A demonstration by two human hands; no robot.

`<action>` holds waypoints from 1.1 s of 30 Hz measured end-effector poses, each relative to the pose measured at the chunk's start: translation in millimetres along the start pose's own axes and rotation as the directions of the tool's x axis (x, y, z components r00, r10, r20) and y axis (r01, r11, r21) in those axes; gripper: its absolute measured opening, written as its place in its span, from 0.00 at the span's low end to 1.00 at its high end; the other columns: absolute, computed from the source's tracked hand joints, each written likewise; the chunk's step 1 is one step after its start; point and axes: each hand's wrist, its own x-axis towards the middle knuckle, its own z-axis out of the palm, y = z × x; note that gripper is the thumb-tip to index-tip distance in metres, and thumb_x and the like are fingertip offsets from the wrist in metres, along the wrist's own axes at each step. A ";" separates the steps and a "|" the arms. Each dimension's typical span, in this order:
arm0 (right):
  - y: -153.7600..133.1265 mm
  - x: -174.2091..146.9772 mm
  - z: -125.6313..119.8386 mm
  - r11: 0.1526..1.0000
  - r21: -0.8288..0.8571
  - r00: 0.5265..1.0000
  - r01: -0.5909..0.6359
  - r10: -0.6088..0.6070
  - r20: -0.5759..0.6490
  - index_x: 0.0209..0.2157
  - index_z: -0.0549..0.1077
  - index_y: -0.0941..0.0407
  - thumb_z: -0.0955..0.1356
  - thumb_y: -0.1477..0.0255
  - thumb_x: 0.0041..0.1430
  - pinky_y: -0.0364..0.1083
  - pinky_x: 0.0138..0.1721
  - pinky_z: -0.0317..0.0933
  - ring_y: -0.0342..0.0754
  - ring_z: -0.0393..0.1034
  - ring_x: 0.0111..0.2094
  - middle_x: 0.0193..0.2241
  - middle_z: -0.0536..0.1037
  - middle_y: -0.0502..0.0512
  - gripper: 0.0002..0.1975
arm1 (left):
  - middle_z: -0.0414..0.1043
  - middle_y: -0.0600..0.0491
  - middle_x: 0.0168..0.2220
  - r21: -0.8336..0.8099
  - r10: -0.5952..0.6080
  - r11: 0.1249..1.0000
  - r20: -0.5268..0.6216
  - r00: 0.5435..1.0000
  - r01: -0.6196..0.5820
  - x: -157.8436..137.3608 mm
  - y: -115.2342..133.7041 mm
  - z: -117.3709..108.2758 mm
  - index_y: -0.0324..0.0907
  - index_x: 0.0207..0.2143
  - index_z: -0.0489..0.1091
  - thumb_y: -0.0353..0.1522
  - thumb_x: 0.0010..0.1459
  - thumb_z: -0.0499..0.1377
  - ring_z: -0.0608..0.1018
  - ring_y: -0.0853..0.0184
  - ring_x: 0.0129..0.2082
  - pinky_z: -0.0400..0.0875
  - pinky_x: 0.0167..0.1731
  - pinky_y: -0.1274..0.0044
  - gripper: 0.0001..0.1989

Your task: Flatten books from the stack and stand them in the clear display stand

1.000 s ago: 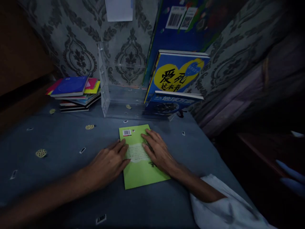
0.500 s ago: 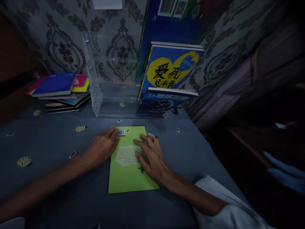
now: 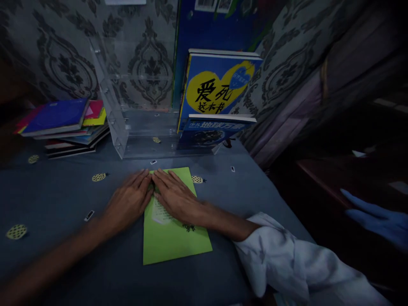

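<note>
A green book (image 3: 178, 244) lies flat on the table, its printed text panel and a small black drawing facing up. My left hand (image 3: 129, 197) rests at the book's upper left edge, fingers stretched out. Across the upper part of the cover lies my right hand (image 3: 174, 193), palm down with its fingers extended. The fingertips of both hands meet near the top left corner. The barcode there is hidden under my fingers.
Behind the book stands a clear acrylic rack (image 3: 114, 106), holding a blue and yellow book (image 3: 207, 91) and a darker blue book (image 3: 210, 134). A stack of books (image 3: 57, 117) sits at the left. A patterned blue cloth (image 3: 63, 182) covers the table.
My right hand has slid left and up over the book, covering the barcode and meeting my left hand. The left hand stays at the book's edge. The view has shifted slightly.
</note>
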 end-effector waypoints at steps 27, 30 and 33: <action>60.1 -51.8 -8.5 0.987 0.079 0.965 -0.139 0.153 -0.215 0.64 0.63 0.63 0.57 0.69 0.70 0.61 0.66 0.56 0.56 0.59 0.66 0.65 0.65 0.68 0.25 | 0.50 0.42 0.71 -0.244 0.200 0.959 0.218 0.955 -0.145 31.4 5.3 1.4 0.35 0.68 0.54 0.40 0.73 0.42 0.54 0.59 0.71 0.54 0.68 0.63 0.28; 62.1 -53.0 -7.5 0.983 0.131 0.959 -0.126 0.155 -0.236 0.68 0.56 0.59 0.57 0.69 0.69 0.61 0.65 0.58 0.56 0.60 0.65 0.64 0.66 0.65 0.27 | 0.47 0.43 0.72 -0.293 0.274 0.935 0.236 0.932 -0.201 48.9 11.4 4.5 0.35 0.70 0.51 0.41 0.73 0.42 0.51 0.60 0.72 0.50 0.69 0.64 0.29; 64.3 -53.5 -7.4 0.971 0.203 0.950 -0.125 0.176 -0.258 0.70 0.50 0.59 0.57 0.71 0.68 0.61 0.64 0.59 0.56 0.61 0.65 0.64 0.66 0.66 0.30 | 0.45 0.44 0.72 -0.320 0.330 0.916 0.253 0.910 -0.243 63.7 18.3 7.8 0.35 0.70 0.49 0.41 0.74 0.41 0.49 0.61 0.72 0.48 0.69 0.66 0.29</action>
